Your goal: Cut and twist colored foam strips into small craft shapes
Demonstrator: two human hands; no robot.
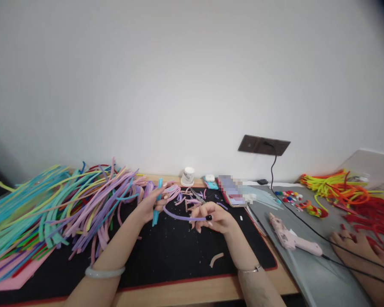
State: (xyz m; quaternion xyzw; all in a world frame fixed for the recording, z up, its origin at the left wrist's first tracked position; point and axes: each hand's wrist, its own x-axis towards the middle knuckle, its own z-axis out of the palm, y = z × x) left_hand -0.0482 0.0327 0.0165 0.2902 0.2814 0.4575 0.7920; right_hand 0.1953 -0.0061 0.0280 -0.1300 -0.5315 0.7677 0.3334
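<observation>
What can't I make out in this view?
Head view:
Light-blue fuzzy stems: middle covered by the left hand's fingers.
Small black spot at the right hand's fingertips: too small to identify.
Red-edged rectangular phone: screen contents hidden by pixelated blur.
Co-worker's bare hand, far right: arm cut off by frame edge.

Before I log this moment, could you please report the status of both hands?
Left hand: gripping straight light-blue chenille stems. Right hand: holding curved purple chenille stem. Beyond: scattered short pink and purple chenille scraps.
</observation>
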